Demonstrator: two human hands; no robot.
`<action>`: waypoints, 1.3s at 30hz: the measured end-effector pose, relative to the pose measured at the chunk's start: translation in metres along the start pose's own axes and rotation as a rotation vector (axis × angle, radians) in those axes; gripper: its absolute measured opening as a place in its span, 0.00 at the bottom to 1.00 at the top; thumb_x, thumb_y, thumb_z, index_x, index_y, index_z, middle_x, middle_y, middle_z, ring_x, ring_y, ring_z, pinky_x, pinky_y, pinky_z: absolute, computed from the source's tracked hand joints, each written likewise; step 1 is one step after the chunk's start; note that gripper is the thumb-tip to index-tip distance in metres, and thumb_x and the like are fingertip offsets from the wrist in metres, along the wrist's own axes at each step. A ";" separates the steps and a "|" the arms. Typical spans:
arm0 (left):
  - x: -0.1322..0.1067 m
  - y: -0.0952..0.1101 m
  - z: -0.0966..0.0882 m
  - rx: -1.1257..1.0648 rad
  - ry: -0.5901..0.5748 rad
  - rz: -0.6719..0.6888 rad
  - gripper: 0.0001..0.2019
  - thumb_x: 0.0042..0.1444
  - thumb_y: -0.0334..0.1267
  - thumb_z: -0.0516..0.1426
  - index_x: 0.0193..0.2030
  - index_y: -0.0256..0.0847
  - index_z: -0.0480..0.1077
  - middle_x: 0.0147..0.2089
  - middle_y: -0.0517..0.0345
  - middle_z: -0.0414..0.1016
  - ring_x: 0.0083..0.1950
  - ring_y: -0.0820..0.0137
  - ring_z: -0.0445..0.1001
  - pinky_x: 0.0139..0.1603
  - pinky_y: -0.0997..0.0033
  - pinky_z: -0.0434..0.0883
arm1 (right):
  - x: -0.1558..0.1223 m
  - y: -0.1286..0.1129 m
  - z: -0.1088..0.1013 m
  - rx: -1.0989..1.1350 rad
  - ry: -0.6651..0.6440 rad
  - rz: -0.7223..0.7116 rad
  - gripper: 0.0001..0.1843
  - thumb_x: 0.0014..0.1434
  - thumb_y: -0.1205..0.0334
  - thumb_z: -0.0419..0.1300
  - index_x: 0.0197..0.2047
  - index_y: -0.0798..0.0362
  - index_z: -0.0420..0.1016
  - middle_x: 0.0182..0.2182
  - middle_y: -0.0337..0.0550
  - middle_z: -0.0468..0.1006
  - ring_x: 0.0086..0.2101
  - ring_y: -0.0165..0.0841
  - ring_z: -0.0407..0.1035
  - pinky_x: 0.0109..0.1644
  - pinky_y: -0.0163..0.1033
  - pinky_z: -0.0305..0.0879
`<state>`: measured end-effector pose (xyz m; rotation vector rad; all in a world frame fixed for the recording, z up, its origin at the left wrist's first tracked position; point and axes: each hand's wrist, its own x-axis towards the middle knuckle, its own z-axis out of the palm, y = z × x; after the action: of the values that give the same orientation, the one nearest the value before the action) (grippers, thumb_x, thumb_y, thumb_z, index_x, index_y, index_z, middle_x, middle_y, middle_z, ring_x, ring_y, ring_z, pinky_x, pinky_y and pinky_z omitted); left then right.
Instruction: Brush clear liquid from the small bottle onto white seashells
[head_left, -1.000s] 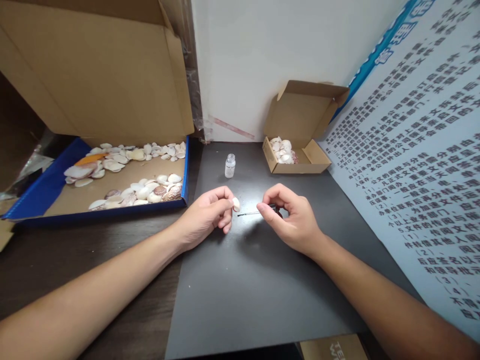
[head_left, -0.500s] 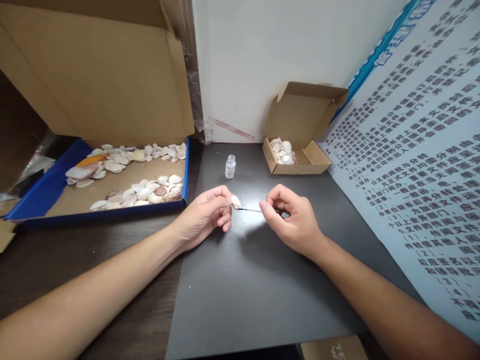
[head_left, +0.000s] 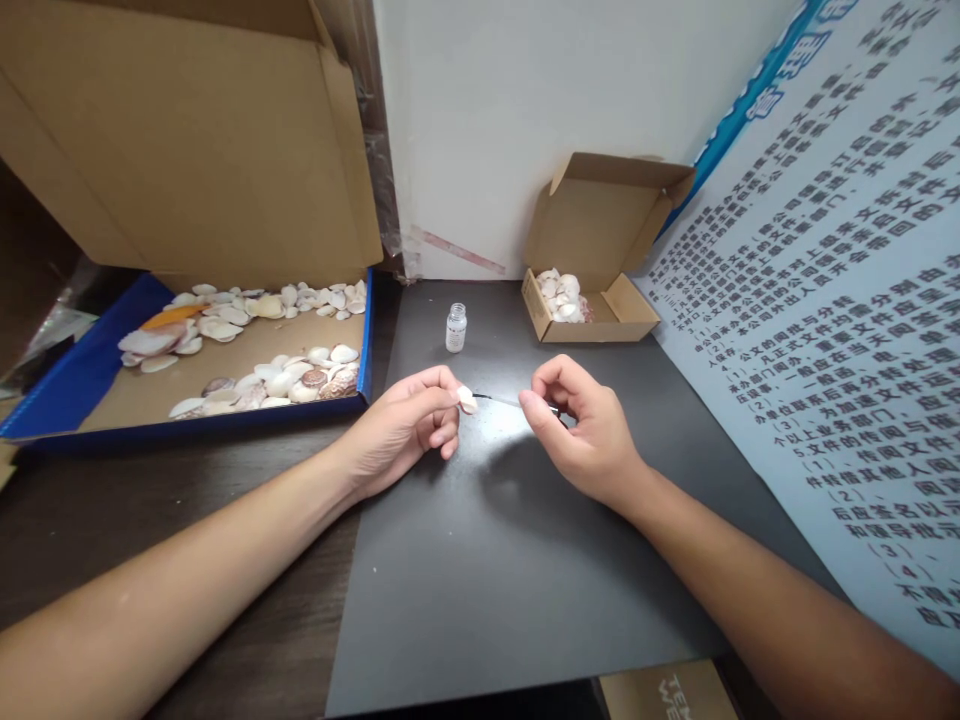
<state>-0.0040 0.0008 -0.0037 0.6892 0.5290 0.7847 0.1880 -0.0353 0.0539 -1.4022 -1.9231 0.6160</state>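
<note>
A small white seashell (head_left: 466, 400) is pinched between the thumb and forefinger of my left hand (head_left: 420, 420), above the grey mat. My right hand (head_left: 581, 425) grips a thin brush (head_left: 501, 401) between its thumb and fingers. The brush lies nearly level, with its dark tip pointing left at the shell's edge; whether the two touch I cannot tell. Part of its handle is hidden inside my right hand. Behind my hands an uncapped small clear bottle (head_left: 455, 330) with a white label stands upright.
On the left is an open blue-walled cardboard box (head_left: 187, 395) with rows of seashells (head_left: 300, 378). A smaller open brown box (head_left: 600, 330) at the back right holds more white shells (head_left: 561, 296). A printed board (head_left: 825, 330) leans along the right side; a white wall (head_left: 480, 130) stands behind.
The shell has been turned in my left fingers and sits a little lower. The brush tip has shifted from the shell's lower edge to its upper right. The whole view has moved slightly.
</note>
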 end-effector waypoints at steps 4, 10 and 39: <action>0.000 0.000 0.000 -0.021 0.008 -0.007 0.05 0.57 0.29 0.56 0.30 0.37 0.65 0.28 0.62 0.68 0.21 0.80 0.59 0.24 0.76 0.66 | 0.000 0.002 0.001 0.037 -0.037 -0.002 0.11 0.63 0.63 0.56 0.32 0.50 0.57 0.20 0.29 0.56 0.20 0.24 0.51 0.25 0.32 0.51; 0.000 0.000 0.000 -0.044 0.014 -0.003 0.06 0.58 0.30 0.56 0.29 0.37 0.64 0.29 0.60 0.69 0.21 0.80 0.60 0.25 0.75 0.66 | 0.000 0.006 0.000 0.039 -0.222 0.081 0.12 0.65 0.57 0.56 0.34 0.50 0.57 0.22 0.31 0.61 0.21 0.25 0.57 0.25 0.32 0.53; -0.002 0.002 0.004 -0.058 0.068 0.040 0.06 0.54 0.29 0.57 0.29 0.39 0.63 0.26 0.64 0.62 0.22 0.78 0.57 0.23 0.77 0.62 | 0.003 0.000 0.006 0.507 -0.226 0.433 0.14 0.67 0.54 0.52 0.32 0.50 0.55 0.15 0.25 0.56 0.14 0.21 0.50 0.15 0.25 0.49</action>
<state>-0.0035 -0.0013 0.0009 0.6229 0.5533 0.8596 0.1833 -0.0325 0.0508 -1.4519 -1.4646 1.4091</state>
